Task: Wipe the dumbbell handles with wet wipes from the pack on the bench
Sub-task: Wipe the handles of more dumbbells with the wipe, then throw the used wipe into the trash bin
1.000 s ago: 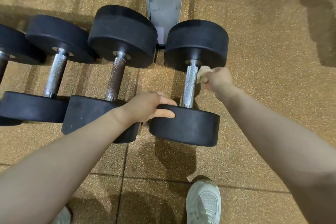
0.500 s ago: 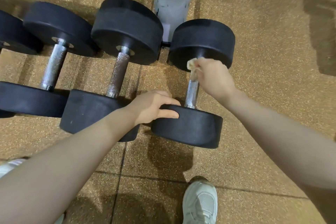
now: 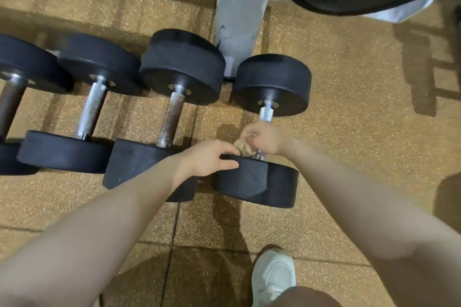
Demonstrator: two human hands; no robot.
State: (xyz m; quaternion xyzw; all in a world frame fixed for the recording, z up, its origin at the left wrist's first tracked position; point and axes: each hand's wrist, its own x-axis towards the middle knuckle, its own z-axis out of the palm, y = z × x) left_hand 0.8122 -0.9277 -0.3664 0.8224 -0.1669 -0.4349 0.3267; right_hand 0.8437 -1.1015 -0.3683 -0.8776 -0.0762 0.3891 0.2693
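Two hands work: my left hand grips the near weight head; my right hand pinches the wipe round the handle. I should rub slowly, full length.

The floor under me is speckled tan-orange rubber, cut by thin dark seams into tiles. The dumbbell nearest my right side has matte black heads and a bright silver knurled handle. The wipe bunched against it looks beige. Its neighbour's handle is brownish in the middle and silver-speckled at the ends; the next handle is shiny silver. The bench frame is pale grey-white with dark scuffs. My shoe is white mesh.
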